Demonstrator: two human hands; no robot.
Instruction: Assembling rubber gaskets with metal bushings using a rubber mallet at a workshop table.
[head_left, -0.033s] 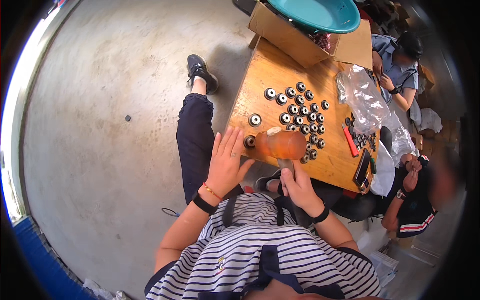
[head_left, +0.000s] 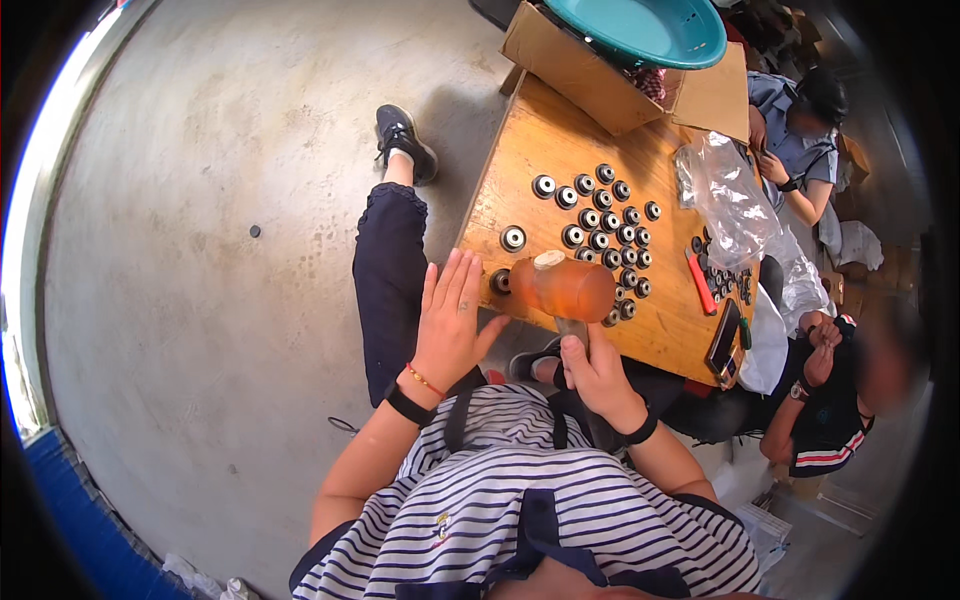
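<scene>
Holding the mallet point(head_left: 562, 287) by its handle, my right hand point(head_left: 598, 375) was closed in a firm grip just below the orange head. The head lay sideways over the near left part of the wooden surface point(head_left: 520, 190), close to the edge. My left hand point(head_left: 453, 320) was open, fingers spread and flat, at the near left edge of the surface; it held nothing. Its fingertips were just beside a small black ring point(head_left: 500, 281), which sat next to the left end of the mallet head. I could not tell if the fingers touched the ring.

Another ring point(head_left: 513, 238) stood alone a little farther from me. Beyond the mallet, many rings point(head_left: 605, 215) of the same kind were set in loose rows on the middle of the surface, each dark with a pale centre. On the right side lay a red tool point(head_left: 701, 284), a phone point(head_left: 723, 337) near the corner, and a crumpled clear bag point(head_left: 733, 200). At the far end an open carton point(head_left: 600, 85) carried a teal basin point(head_left: 650, 28).

My left leg point(head_left: 390, 270) in dark trousers stretched along the left side of the surface over the grey floor point(head_left: 200, 250). Two other persons sat on the right: one person point(head_left: 795, 135) in a blue shirt near the far corner, and one more person point(head_left: 830, 400) in dark clothes nearer to me.
</scene>
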